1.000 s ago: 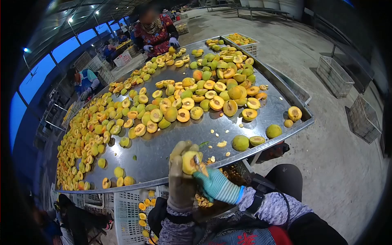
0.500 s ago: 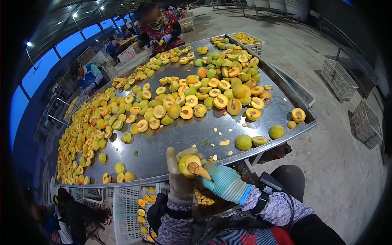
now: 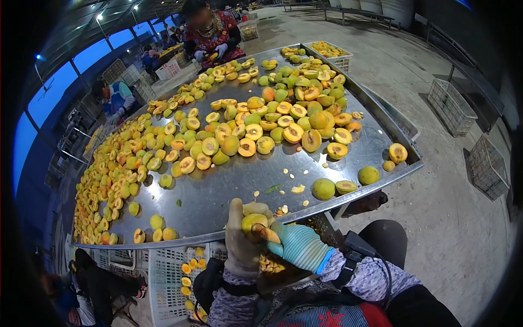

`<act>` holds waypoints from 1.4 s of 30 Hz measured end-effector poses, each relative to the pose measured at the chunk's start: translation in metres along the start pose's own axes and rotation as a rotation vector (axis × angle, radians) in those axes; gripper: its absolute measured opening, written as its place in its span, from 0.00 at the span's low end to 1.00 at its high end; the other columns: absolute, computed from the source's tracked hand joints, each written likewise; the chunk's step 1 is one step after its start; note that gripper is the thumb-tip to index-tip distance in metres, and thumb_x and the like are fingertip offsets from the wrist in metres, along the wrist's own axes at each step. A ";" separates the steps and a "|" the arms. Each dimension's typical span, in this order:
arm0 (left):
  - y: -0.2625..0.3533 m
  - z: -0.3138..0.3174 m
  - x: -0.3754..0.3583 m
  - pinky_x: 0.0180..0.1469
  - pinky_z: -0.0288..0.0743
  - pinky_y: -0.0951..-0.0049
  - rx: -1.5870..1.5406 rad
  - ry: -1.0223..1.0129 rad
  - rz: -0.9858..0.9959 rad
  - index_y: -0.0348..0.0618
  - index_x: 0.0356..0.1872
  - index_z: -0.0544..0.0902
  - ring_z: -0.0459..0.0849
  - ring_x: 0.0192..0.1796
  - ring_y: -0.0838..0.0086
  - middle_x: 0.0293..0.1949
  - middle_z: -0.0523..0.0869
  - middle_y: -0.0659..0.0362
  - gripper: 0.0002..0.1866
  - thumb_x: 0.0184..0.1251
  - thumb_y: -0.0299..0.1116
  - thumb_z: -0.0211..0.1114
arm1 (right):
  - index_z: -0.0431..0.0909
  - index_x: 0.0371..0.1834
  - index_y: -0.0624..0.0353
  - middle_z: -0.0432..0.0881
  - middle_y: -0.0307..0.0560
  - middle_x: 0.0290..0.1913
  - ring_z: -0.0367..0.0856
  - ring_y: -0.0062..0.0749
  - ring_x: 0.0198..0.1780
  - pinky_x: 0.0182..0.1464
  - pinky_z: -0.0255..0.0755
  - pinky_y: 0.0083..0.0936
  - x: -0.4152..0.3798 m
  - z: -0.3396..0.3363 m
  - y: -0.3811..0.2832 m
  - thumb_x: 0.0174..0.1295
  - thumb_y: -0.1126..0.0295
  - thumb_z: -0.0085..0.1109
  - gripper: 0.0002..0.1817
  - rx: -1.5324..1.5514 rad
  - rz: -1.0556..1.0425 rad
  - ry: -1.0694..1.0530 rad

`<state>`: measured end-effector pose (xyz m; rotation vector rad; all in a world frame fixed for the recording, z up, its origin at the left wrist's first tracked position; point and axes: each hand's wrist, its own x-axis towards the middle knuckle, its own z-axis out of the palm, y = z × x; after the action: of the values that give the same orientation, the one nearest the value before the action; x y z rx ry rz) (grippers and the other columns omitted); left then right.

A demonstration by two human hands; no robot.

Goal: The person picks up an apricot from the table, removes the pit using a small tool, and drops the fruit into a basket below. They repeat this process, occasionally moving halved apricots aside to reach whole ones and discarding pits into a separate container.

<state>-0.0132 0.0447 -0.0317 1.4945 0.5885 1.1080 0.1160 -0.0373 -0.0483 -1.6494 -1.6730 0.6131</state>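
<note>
**Open shed with steel desk, concrete floor, evening light**

A long stainless steel desk (image 3: 229, 191) with a raised rim runs away from the camera, strewn with halved and whole yellow-green fruit (image 3: 245, 131). To the right lies a bare grey concrete floor (image 3: 436, 207), where empty wire crates (image 3: 450, 106) stand well apart. Along the left, wide openings (image 3: 52, 95) show deep blue dusk sky under a dark roof with small bright lamps (image 3: 99, 17). White plastic crates (image 3: 171, 278) sit beneath the near edge of the desk. Other people work at the far side.
</note>
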 end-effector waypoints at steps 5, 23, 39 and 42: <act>0.001 -0.013 0.011 0.45 0.81 0.69 0.497 -0.247 0.048 0.32 0.49 0.73 0.86 0.34 0.67 0.32 0.86 0.55 0.29 0.76 0.56 0.55 | 0.78 0.51 0.59 0.84 0.63 0.36 0.85 0.60 0.38 0.42 0.78 0.50 -0.002 -0.003 0.004 0.71 0.48 0.51 0.24 -0.037 0.126 -0.177; 0.018 0.001 0.006 0.42 0.81 0.72 0.134 -0.165 -0.210 0.30 0.59 0.68 0.85 0.43 0.67 0.45 0.84 0.47 0.21 0.75 0.35 0.60 | 0.78 0.50 0.62 0.84 0.65 0.36 0.84 0.62 0.39 0.43 0.78 0.48 -0.008 0.021 0.004 0.72 0.53 0.51 0.21 0.239 0.070 0.011; 0.025 0.030 -0.001 0.38 0.78 0.70 -0.400 0.450 -0.401 0.32 0.34 0.83 0.83 0.30 0.67 0.27 0.85 0.50 0.31 0.80 0.54 0.46 | 0.81 0.41 0.62 0.83 0.56 0.25 0.84 0.49 0.26 0.30 0.78 0.40 -0.005 0.019 -0.005 0.75 0.54 0.43 0.23 0.435 0.213 -0.302; 0.024 0.026 0.000 0.38 0.78 0.71 -0.324 0.386 -0.364 0.32 0.31 0.82 0.83 0.29 0.66 0.26 0.84 0.50 0.33 0.80 0.56 0.45 | 0.82 0.41 0.63 0.84 0.59 0.29 0.85 0.56 0.34 0.40 0.79 0.46 -0.003 0.005 -0.014 0.75 0.55 0.43 0.22 0.339 0.094 -0.399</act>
<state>0.0047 0.0258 -0.0070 0.8573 0.8627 1.1426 0.1029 -0.0402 -0.0417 -1.4273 -1.6481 1.2658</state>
